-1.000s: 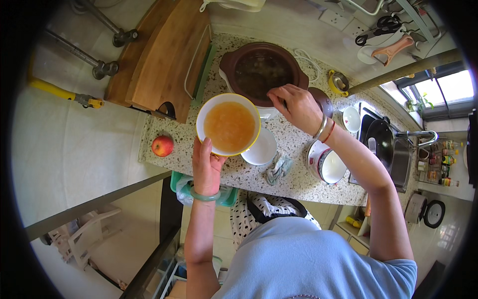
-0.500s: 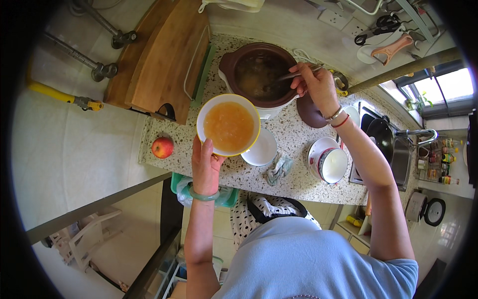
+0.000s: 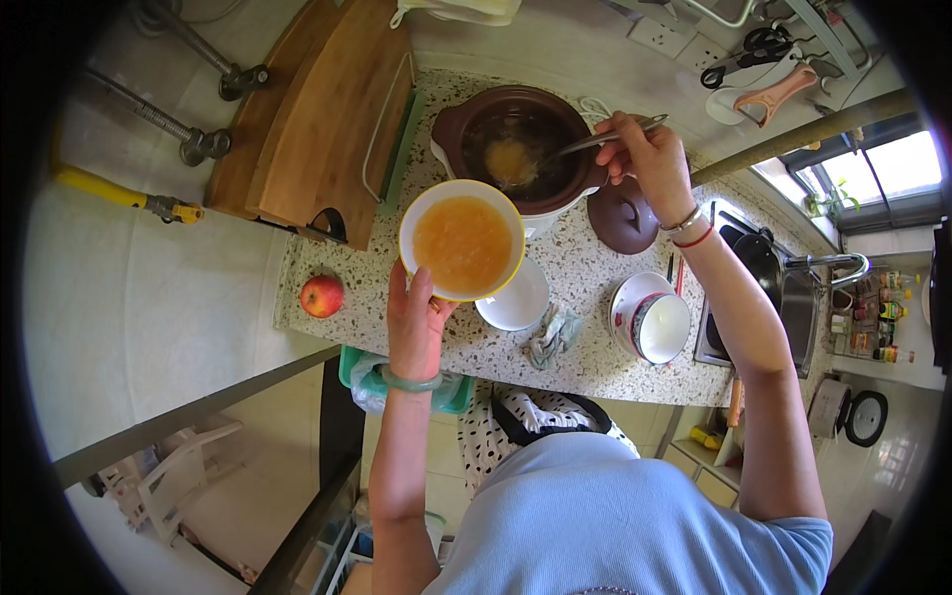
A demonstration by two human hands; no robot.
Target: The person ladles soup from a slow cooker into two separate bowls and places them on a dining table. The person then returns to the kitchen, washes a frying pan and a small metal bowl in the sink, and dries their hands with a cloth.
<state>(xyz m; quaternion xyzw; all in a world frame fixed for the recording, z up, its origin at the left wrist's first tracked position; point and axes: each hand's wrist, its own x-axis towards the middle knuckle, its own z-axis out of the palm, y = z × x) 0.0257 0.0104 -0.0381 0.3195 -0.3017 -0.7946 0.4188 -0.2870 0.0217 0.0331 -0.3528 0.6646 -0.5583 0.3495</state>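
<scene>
My left hand [image 3: 416,312] grips a yellow-rimmed white bowl [image 3: 407,243] from its near side, thumb on the rim. Orange, soup-like liquid [image 3: 462,246] fills much of it. My right hand [image 3: 645,159] is closed round the handle of a metal ladle [image 3: 595,142]. Its lower end reaches into a brown slow cooker pot [image 3: 461,129], where a pale orange lump or ladleful shows in dark liquid; the ladle's bowl is hard to make out. The pot's brown lid [image 3: 623,220] lies on the counter below my right hand. A white dish [image 3: 518,297] sits partly behind the held bowl.
On the speckled counter [image 3: 585,268] are a red apple [image 3: 321,297], a crumpled cloth [image 3: 553,335] and stacked bowls [image 3: 661,328]. Wooden boards [image 3: 327,109] stand at the left. To the right is a sink [image 3: 793,327]; a green bin [image 3: 458,395] is below the counter edge.
My right hand has moved slightly right, and the ladle handle reaches farther out of the pot. A pale orange patch now shows in the pot. The held bowl has shifted slightly right and up.
</scene>
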